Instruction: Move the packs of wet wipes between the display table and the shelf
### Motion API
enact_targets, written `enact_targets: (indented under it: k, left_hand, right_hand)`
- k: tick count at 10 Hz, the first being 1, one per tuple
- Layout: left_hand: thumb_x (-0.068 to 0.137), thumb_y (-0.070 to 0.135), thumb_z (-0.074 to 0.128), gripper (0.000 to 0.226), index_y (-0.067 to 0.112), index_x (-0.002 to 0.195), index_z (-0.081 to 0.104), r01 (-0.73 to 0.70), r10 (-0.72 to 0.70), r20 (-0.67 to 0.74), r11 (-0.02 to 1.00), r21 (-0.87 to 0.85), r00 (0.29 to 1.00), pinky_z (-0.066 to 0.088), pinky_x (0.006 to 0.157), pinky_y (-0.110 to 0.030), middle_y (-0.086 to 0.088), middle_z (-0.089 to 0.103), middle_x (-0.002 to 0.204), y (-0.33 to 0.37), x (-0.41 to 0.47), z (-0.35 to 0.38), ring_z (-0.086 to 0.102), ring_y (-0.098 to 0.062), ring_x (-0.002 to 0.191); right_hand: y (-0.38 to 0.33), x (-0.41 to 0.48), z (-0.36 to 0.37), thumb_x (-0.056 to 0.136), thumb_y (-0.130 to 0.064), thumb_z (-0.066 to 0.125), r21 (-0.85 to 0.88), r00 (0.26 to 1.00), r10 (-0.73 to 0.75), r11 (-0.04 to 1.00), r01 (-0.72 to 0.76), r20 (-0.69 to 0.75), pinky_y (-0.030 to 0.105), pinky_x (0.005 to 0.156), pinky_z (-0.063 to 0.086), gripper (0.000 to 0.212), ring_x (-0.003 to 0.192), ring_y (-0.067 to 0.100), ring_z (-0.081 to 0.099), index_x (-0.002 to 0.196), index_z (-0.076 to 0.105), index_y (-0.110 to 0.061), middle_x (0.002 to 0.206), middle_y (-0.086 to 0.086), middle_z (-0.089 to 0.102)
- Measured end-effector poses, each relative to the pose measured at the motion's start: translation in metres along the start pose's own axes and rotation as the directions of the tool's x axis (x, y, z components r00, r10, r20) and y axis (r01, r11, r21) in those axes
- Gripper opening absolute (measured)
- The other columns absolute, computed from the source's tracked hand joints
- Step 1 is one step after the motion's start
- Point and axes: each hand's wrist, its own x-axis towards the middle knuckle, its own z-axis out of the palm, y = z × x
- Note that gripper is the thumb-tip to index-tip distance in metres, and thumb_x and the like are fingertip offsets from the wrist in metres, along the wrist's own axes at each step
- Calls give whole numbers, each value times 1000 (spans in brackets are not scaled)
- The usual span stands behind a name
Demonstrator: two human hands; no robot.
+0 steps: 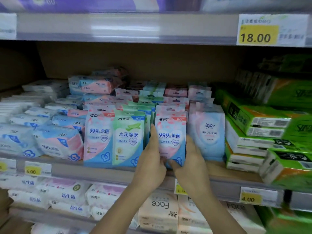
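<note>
Both hands are on it: the left hand (152, 159) clasps the pink wipes pack (171, 137) along its left edge, and the right hand (192, 159) pinches its lower right corner. The pack stands upright, just right of the green pack (130, 139).

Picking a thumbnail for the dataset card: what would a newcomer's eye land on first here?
Centre frame, the left hand and right hand hold a pink pack upright at the front of the middle shelf, in a row of similar packs. Stacked bright green packs sit to its right. At top right, a yellow price tag reads 18.00.
</note>
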Motion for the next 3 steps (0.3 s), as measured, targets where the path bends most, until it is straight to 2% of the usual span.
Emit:
enact_targets:
  k: [1, 2, 3]
  left_hand:
    - [94, 9, 43, 96, 46, 126, -39, -60, 58, 48, 998, 34, 997, 42, 75, -16, -4, 31, 150, 2, -7, -2, 53, -14, 103]
    - [95, 14, 40, 96, 49, 125, -44, -143, 141, 40, 987, 67, 989, 41, 99, -27, 0, 22, 155, 1, -18, -7, 45, -15, 125]
    - [87, 37, 37, 85, 64, 120, -36, -198, 203, 60, 976, -88, 977, 26, 96, -3, 33, 20, 142, -4, -55, -32, 30, 19, 120]
  right_hand:
    - [-3, -10, 4, 71, -19, 76, -155, 995, -29, 988, 14, -95, 37, 83, 48, 63, 106, 27, 56, 127, 46, -14, 113, 5, 60]
    - [-7, -15, 2, 71, -24, 77, -270, 991, -13, 963, -23, -131, 37, 85, 45, 63, 107, 26, 53, 125, 47, -14, 114, 5, 58]
    - [-20, -32, 0, 69, -23, 80, -410, 958, -158, 911, 47, -240, 33, 84, 41, 63, 106, 29, 54, 124, 51, -10, 116, 8, 58]
